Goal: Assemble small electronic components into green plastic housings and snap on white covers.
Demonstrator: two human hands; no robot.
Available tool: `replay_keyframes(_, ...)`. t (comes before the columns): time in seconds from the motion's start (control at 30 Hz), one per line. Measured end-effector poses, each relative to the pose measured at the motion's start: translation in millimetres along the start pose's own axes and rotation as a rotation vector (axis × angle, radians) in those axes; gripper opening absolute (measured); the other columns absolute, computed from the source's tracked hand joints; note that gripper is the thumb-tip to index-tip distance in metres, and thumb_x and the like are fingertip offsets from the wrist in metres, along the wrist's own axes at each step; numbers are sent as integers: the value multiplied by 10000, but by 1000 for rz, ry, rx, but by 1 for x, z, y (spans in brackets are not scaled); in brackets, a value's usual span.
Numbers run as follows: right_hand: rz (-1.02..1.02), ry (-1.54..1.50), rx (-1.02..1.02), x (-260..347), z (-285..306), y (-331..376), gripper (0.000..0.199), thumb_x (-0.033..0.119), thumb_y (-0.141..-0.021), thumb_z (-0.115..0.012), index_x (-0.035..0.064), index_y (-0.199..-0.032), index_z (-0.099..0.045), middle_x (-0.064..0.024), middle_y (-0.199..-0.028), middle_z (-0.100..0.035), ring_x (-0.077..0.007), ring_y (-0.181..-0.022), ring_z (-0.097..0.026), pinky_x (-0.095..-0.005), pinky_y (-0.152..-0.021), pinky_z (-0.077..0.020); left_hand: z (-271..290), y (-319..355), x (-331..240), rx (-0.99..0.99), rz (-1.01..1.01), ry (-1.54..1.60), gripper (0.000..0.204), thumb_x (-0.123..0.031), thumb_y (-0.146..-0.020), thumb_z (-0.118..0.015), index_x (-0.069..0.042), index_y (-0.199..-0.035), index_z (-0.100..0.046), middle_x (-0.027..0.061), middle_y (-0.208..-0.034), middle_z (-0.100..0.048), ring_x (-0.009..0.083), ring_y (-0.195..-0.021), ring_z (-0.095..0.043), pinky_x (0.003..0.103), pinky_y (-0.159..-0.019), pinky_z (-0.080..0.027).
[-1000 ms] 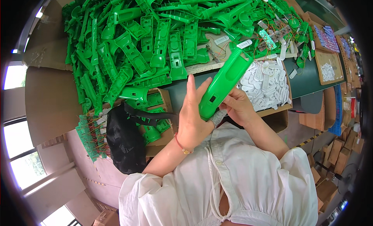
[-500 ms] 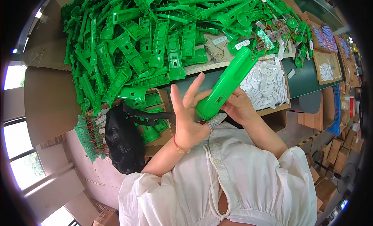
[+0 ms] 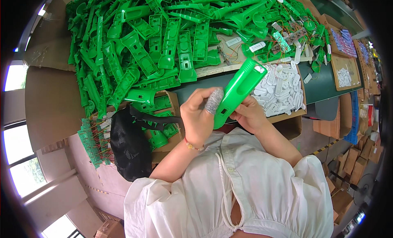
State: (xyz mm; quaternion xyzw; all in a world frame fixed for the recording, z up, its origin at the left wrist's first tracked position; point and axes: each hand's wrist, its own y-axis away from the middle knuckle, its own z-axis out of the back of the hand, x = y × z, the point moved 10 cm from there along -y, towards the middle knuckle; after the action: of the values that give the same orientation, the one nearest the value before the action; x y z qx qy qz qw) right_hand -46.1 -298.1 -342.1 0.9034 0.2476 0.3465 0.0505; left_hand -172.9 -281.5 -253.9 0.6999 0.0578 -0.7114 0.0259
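– Holding what, and where?
– Pinching a green casing between narrowed fingers of the right hand, partly hidden; holding it tilted between both hands, near heaped white pieces.
– And doing what with the left hand?
– Curling fingers inward, resting a grey-covered thumb against the casing's side; unable to tell if gripping.

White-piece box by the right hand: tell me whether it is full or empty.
Well filled: white pieces lie heaped across the box, hiding its bottom. How deep they go, I cannot tell.
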Motion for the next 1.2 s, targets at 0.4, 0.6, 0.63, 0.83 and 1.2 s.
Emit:
replay_keyframes(0.4, 44, 696, -107, 7, -16, -3, 113, 95, -841, -614, -7, -888, -620, -25, -783, -627, -50, -693, -556, -208, -609, -442, -21, 26, 50, 319, 150, 13, 523, -167, -910, -484, -2, -1368, -293, 109, -1256, -424, 193, -1145, -414, 310, -984, -318)
replay_keyframes(0.6, -32, 923, 168, 29, -39, -27, 137, 72, -852, -583, 9, -956, -645, -41, -824, -655, -93, -770, -599, -223, -689, -477, -14, 29, 84, 272, 538, 542, 481, -191, -931, -450, -78, -1367, -281, 97, -1187, -505, 198, -981, -546, 339, -823, -473)
replay_keyframes(0.63, 91, 1031, 122, 47, -35, -38, 134, 73, -856, -575, 25, -953, -653, -44, -873, -668, -92, -814, -603, -232, -728, -480, -13, 25, 76, 268, 551, 553, 477, -201, -930, -451, -79, -1362, -290, 104, -1182, -511, 200, -961, -555, 342, -795, -484)
replay_keyframes(0.83, 852, 2120, 17, 108, -43, -77, 209, 61, -679, -608, 120, -864, -684, -13, -887, -575, -200, -884, -526, -322, -716, -456, 17, -2, 55, 106, 463, 557, 418, -204, -932, -425, -52, -1317, -373, 132, -1205, -524, 216, -952, -573, 346, -773, -493)
replay_keyframes(1.2, 717, 1047, 6, 145, -38, -42, 241, -38, -757, -604, 16, -992, -613, -98, -1040, -581, -203, -982, -570, -320, -841, -474, 33, -8, 48, 76, 348, 408, 371, -88, -814, -625, -51, -1153, -479, 95, -1045, -603, 147, -806, -612, 289, -688, -515)
